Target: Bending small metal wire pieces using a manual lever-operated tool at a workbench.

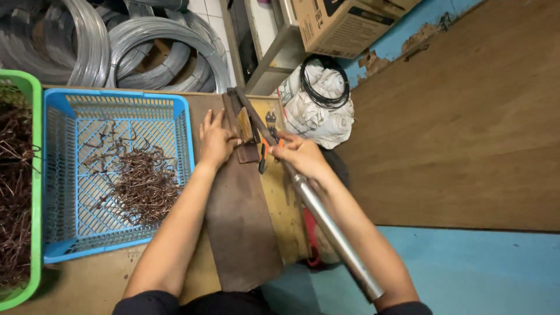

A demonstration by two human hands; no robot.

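1. The left hand [217,142] is laid flat, fingers spread and pointing away from the body, on the far end of a dark metal plate [239,227]. Nothing is gripped by it; its fingertips are pressed beside a small brown block [247,153] at the base of the lever.
2. The right hand [300,156] is closed around a long lever [326,224], held near the lever's middle. The lower part of the lever is seen as a shiny steel tube running back along the right forearm; its upper part is dark and thin, and is hinged at the far edge of the bench [286,216].
3. A small tool with orange handles [263,156] is seen just beside the right hand's fingers, between the two hands. Whether it is touched cannot be told.
4. A blue basket [175,111] is set just left of the left forearm, and a heap of bent brown wire pieces [143,184] is held in it.
5. A green basket [36,192] is placed against the blue one at the far left, and more brown wire is piled in it.
6. Coils of grey wire [93,44] are stacked behind the baskets.
7. A white sack [324,114] with a black wire ring [324,81] on it is seen beyond the right hand, and a cardboard box [338,23] is found above that.
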